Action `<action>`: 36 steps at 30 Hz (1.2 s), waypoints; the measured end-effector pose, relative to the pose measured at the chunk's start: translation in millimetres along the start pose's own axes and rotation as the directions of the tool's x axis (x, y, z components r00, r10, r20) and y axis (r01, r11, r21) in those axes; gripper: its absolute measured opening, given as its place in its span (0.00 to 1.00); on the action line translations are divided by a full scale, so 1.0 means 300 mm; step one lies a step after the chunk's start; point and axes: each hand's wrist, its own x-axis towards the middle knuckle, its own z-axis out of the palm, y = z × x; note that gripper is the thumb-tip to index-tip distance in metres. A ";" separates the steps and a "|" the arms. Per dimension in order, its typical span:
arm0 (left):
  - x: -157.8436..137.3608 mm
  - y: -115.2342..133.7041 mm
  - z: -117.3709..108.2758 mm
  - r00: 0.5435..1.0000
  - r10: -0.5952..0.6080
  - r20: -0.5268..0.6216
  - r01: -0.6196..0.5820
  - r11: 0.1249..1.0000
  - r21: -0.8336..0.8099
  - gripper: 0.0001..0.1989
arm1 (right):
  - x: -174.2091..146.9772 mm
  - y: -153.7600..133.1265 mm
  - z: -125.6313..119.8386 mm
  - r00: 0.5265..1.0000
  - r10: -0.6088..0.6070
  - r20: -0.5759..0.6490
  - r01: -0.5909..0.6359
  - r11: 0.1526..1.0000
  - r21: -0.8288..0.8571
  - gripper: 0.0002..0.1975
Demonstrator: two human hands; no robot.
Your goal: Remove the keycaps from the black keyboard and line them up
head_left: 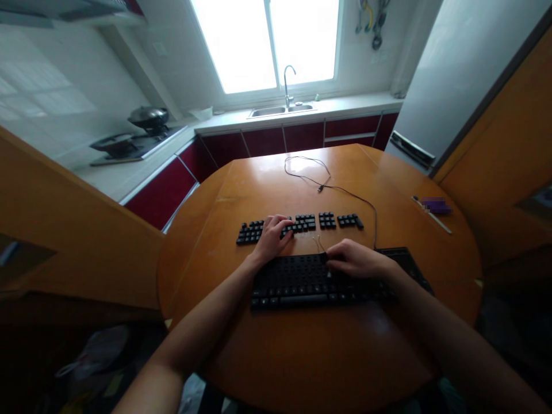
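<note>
My left hand (271,234) reaches over the rows of loose black keycaps (305,221), thumb and fingers apart, fingertips touching or just above the caps. Nearer to me lies a black keyboard (293,276), its upper rows without caps and its lowest rows still capped. My right hand (351,259) is closed above the keyboard's right part. At its fingertips is a small dark handle with two thin wire prongs pointing away, which looks like a wire keycap puller (318,244). The fingers hide part of the handle and some of the keyboard.
A cable (353,195) runs from the keyboard to a loop at the back of the round wooden table (241,184). A thin white stick with a dark tip (440,223) and a purple item (437,206) lie at the right. Beyond are a sink (269,111) and a stove with pans.
</note>
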 end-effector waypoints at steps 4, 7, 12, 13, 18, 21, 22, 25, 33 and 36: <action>-0.006 0.084 -0.045 0.998 0.039 -0.045 -0.044 0.992 -0.122 0.07 | 0.027 0.005 0.037 0.970 -0.038 -0.241 0.059 0.995 0.082 0.09; -0.032 0.175 -0.068 0.996 0.077 0.046 -0.060 0.954 -0.292 0.09 | 0.043 -0.003 0.065 0.900 -0.051 -0.432 0.117 0.985 0.128 0.09; -0.071 0.250 -0.056 0.988 0.090 0.129 -0.031 0.916 -0.400 0.10 | 0.050 -0.030 0.111 0.846 -0.006 -0.533 0.089 0.987 0.131 0.11; -0.073 0.248 -0.053 0.990 0.084 0.114 -0.032 0.918 -0.396 0.09 | 0.051 -0.035 0.118 0.839 0.001 -0.545 0.082 0.988 0.128 0.11; -0.074 0.223 -0.043 0.994 0.098 0.056 -0.071 0.929 -0.362 0.13 | 0.063 -0.054 0.145 0.809 0.048 -0.586 0.085 0.977 0.197 0.09; -0.077 0.224 -0.037 0.989 0.143 0.038 -0.119 0.921 -0.372 0.14 | 0.070 -0.053 0.153 0.834 0.085 -0.546 0.092 0.953 0.289 0.08; -0.078 0.226 -0.035 0.987 0.156 0.038 -0.131 0.919 -0.372 0.14 | 0.072 -0.050 0.154 0.843 0.096 -0.530 0.092 0.944 0.317 0.08; -0.081 0.230 -0.032 0.983 0.182 0.033 -0.160 0.927 -0.338 0.14 | 0.076 -0.035 0.151 0.855 0.123 -0.504 0.098 0.916 0.390 0.09; -0.083 0.234 -0.048 0.972 0.218 0.092 -0.210 0.974 -0.084 0.10 | 0.078 -0.027 0.129 0.830 0.212 -0.516 0.059 0.886 0.459 0.10; -0.087 0.248 -0.049 0.966 0.233 0.108 -0.226 0.971 -0.072 0.10 | 0.079 -0.033 0.128 0.829 0.219 -0.515 0.058 0.881 0.469 0.11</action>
